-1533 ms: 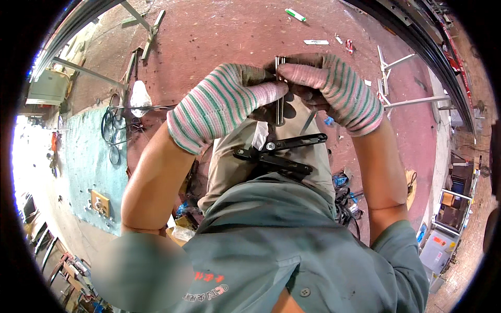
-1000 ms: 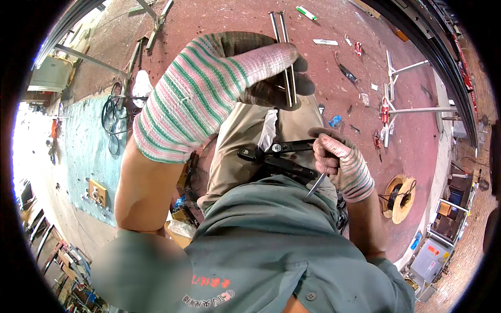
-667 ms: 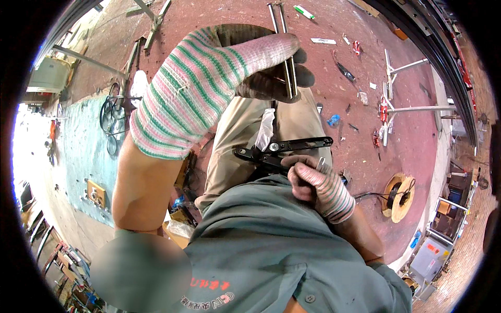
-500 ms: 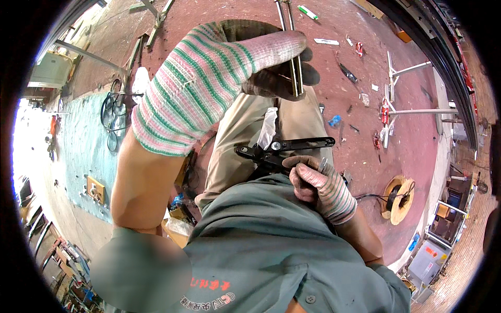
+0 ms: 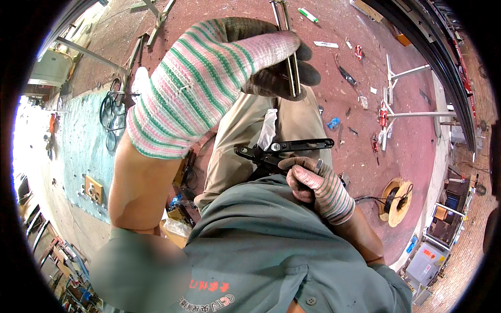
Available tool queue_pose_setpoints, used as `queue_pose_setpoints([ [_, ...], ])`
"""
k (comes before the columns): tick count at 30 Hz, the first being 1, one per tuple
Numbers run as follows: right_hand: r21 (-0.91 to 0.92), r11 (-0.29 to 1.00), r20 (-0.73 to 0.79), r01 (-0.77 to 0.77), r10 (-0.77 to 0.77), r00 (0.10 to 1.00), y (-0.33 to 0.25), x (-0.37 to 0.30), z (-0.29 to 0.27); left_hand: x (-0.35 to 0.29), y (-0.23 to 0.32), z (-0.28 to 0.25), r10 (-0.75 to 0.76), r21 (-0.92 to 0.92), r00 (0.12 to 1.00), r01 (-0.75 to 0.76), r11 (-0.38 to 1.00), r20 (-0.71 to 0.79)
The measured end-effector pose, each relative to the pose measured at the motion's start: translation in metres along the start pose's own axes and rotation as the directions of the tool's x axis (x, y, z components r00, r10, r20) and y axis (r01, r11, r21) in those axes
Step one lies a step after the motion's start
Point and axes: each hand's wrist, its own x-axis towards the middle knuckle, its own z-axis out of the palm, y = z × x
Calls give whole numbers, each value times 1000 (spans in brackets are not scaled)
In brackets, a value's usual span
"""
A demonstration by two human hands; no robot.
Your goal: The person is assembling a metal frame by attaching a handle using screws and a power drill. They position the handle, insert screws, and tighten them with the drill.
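My left hand (image 5: pixel 209 83), in a glove striped pink, white and green with a dark palm, is raised over my knees. Its fingers and thumb close around two long, thin, shiny metal rods (image 5: pixel 293 73) with slightly wider upper ends. Across my lap lies a black hinged metal bracket (image 5: pixel 303 145) with long arms. Touching or just beside its lower arm is my right hand (image 5: pixel 315 188), gloved alike, with curled fingers. A short shiny metal piece (image 5: pixel 319 166) pokes out between them; the rest of it is hidden.
A white strip (image 5: pixel 267 130) hangs over my thigh by the bracket. On the red floor are a green-and-white tube (image 5: pixel 308 14), scraps, and a wooden cable spool (image 5: pixel 399 203) at right. Metal stands (image 5: pixel 417 113) and a long black profile (image 5: pixel 443 57) are at the right.
My left hand has shifted slightly left with the rods. My right hand has moved a little left along the bracket, and the short metal piece has shifted with it.
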Motion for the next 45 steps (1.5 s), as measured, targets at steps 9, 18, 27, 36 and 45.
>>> queue_pose_setpoints([
  [9,-16,1000,10,9,-9,1000,2,2,0,0,1,-6,-11,65,1000,13,998,-29],
  [18,0,1000,8,20,-20,1000,4,1,0,0,2,-5,-10,56,1000,11,998,-26],
  [27,24,1000,-35,12,-12,999,-1,-2,7,-1,0,-4,-22,24,1000,23,999,-22],
  [36,18,1000,19,6,-7,1000,3,-1,1,-2,0,-1,22,-13,1000,-22,1000,-5],
  [45,-7,1000,16,23,-22,1000,5,-1,1,2,-4,-7,44,-26,998,-43,999,38],
])
